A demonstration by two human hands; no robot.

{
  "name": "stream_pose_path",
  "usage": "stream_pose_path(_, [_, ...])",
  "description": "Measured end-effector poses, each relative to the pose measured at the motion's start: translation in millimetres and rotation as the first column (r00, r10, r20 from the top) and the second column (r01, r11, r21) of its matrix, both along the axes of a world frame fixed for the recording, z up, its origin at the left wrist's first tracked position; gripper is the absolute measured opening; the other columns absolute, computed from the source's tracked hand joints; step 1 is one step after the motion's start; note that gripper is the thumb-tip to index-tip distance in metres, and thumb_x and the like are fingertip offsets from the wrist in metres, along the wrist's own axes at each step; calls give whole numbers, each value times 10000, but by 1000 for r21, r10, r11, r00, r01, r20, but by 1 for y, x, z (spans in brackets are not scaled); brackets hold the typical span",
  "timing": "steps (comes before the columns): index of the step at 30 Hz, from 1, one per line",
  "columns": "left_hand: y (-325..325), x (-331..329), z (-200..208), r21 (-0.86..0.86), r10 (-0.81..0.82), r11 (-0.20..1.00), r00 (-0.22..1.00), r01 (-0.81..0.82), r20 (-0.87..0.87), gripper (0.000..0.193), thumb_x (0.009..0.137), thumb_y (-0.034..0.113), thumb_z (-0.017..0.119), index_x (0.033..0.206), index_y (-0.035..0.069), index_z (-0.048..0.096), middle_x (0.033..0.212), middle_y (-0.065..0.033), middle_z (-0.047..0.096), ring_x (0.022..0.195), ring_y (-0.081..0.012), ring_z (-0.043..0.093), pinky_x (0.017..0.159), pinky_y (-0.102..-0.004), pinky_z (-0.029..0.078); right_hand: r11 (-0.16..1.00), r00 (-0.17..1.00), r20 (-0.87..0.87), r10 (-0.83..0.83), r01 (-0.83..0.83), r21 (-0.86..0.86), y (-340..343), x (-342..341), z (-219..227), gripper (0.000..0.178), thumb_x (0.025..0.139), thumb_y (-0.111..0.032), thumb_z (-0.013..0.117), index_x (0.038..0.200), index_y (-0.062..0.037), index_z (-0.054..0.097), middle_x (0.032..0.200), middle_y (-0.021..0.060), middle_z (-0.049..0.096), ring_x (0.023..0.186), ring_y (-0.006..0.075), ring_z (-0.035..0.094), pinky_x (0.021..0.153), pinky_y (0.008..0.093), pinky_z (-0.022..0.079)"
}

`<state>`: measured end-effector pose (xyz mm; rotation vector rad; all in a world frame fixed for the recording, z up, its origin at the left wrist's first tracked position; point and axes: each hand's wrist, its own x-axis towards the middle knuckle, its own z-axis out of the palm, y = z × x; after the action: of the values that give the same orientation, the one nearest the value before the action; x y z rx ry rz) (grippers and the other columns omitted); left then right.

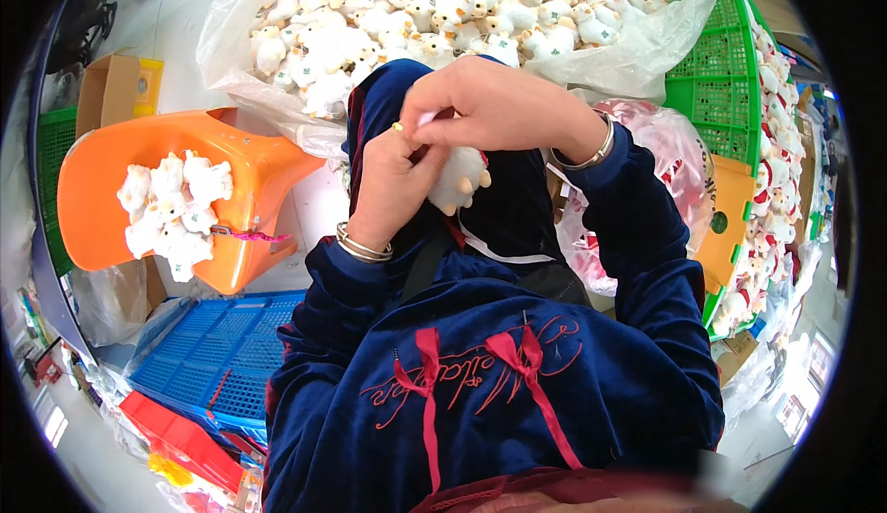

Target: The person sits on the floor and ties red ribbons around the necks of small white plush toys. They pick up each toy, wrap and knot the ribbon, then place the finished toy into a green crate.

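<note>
The left hand (388, 185) has its fingers bent and brought near together, and it pinches at the top of a small white toy (455, 185). Whether it holds the plush itself or some loop on it, I cannot tell, because the fingers cover this place. The right hand (504, 111) comes over from the other side; its thumb and forefinger are closed together on a small pale bit (426, 118), just beside the left fingertips. What this bit is, I cannot tell. The toy is below the fingers, above the person's lap, tilted, with its short beige feet outward and a little red near its top. Both wrists wear silver bangles, and the sleeves are dark blue.

Beyond the knees lies an open clear bag (637, 74), full of many white toys (434, 18) heaped together. On the person's left stands an orange chair (91, 189), which bears a small cluster of white toys with a pink cord (263, 236) beside them. Nearer to the body, on the same side, are a blue crate (222, 342) and a red box (180, 444). On the right there is a plastic bag (661, 143) with pink and red inside, and next to it a green crate (711, 79). Farther right, more white-and-red toys (767, 199) are piled.
</note>
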<state>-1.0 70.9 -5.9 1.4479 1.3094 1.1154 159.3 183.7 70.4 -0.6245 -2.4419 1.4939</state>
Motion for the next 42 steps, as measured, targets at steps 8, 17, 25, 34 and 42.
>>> stream_pose_path(8, [-5,-1,-5,-175,103,981,990,-86,93,189,987,113,707,1120,-10,761,885,-11,735,751,-57,630,657,-208,491,974,971,104,-214,205,97,-11,33,-7,330,889,-47,661,1218,-32,637,1042,116,698,833,261,657,722,357,519])
stream_pose_path(17, [-10,2,-5,-229,215,959,956,-168,201,159,953,92,744,1075,-9,736,760,21,687,664,-20,571,582,-209,453,955,945,146,-291,278,103,-25,41,-18,204,903,-127,699,1063,-5,671,849,117,687,783,278,660,701,354,522])
stream_pose_path(25, [-15,-3,-7,1,9,1000,979,-10,203,102,890,19,769,962,20,698,968,-65,736,765,-88,665,667,-233,522,761,929,206,-307,370,-533,-21,49,-25,312,1021,-273,628,846,-18,666,701,22,642,577,61,501,514,235,399])
stream_pose_path(34, [-13,1,-2,274,-21,960,991,56,-129,160,825,-32,799,944,8,700,1175,-111,651,752,-139,646,677,-256,526,465,915,46,-401,247,-850,-33,38,-12,340,1083,-247,502,838,-35,606,768,62,670,479,28,335,438,199,234])
stream_pose_path(42, [-8,5,-3,406,138,913,959,-27,-247,187,847,-31,774,1003,38,698,1029,-112,705,915,-212,655,773,-305,526,590,857,-63,-511,297,-751,-29,63,-21,278,1039,-230,609,1011,18,733,863,10,665,638,39,454,577,188,366])
